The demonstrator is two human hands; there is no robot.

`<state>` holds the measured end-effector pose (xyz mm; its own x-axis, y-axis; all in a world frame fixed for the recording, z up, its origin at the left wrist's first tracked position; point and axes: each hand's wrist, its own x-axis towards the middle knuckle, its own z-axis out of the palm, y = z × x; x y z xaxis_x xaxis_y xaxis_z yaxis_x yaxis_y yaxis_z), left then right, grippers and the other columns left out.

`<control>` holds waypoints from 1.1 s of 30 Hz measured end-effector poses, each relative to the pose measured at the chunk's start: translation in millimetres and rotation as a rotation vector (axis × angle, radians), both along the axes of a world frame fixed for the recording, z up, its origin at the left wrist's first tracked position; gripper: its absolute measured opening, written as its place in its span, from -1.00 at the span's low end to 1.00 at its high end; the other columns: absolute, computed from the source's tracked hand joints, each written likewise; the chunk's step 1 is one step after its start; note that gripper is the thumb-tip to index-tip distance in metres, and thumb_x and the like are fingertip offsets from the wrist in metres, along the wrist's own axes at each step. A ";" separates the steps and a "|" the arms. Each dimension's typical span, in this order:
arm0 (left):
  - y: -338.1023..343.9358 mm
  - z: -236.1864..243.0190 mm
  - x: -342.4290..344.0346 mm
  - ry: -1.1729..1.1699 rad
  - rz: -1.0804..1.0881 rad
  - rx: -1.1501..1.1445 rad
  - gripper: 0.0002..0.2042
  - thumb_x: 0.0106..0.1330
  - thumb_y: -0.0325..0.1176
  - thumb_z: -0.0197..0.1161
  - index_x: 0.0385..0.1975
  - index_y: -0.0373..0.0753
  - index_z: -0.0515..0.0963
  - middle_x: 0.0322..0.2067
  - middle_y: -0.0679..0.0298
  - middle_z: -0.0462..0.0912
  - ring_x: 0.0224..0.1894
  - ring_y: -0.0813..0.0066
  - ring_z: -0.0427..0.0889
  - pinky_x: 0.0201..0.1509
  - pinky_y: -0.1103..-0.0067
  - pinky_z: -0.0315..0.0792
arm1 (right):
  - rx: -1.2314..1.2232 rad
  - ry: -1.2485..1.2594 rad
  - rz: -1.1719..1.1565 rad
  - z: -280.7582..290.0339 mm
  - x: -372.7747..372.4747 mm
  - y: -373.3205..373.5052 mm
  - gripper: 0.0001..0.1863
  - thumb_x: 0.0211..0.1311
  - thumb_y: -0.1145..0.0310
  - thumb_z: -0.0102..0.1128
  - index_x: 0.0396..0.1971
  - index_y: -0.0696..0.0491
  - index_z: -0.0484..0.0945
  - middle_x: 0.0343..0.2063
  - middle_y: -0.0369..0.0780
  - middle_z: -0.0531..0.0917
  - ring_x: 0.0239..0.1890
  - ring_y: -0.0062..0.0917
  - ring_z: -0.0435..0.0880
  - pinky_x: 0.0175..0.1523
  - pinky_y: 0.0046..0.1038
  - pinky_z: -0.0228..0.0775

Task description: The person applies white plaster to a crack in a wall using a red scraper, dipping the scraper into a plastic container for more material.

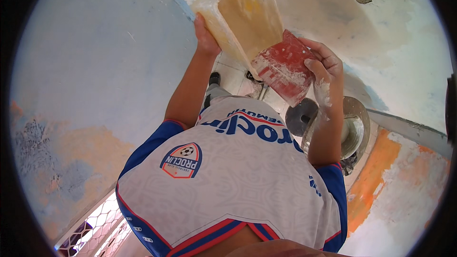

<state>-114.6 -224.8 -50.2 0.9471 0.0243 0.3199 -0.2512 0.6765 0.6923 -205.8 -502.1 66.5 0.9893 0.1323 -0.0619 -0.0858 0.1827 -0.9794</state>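
Note:
My left hand (207, 38) grips the left side of a cream-yellow plastic container (247, 12), held tilted with its inside showing yellowish and smeared. In my right hand (324, 64) is a flat red scraper (281, 66), streaked with white paste, with a few holes near its edge. The scraper lies against or just in front of the container's lower right rim; I cannot tell if they touch. White residue coats part of my right thumb and wrist.
Patchy painted walls (95, 47) surround me closely. Below my right arm stand a bucket (362, 131) and a dark round object (297, 116), partly hidden. My shoe (214, 78) rests on the tiled floor (231, 74). A white mesh grille (97, 228) shows at lower left.

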 end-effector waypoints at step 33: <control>12.1 -61.3 -44.8 0.456 -0.204 -0.045 -0.50 0.48 0.01 0.11 0.22 -0.25 0.42 0.04 0.19 0.63 0.04 0.38 0.66 0.14 0.36 0.58 | 0.405 0.228 -0.025 -86.8 19.5 -6.2 -0.54 0.21 0.57 0.04 0.12 0.42 0.48 0.01 0.04 0.67 -0.03 -0.32 0.74 0.14 -0.34 0.62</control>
<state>-159.4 -212.7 -111.5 0.9771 -0.1718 -0.1252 0.2110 0.7117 0.6701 -186.3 -508.2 -20.3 0.9596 0.1671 -0.2264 -0.2813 0.5512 -0.7855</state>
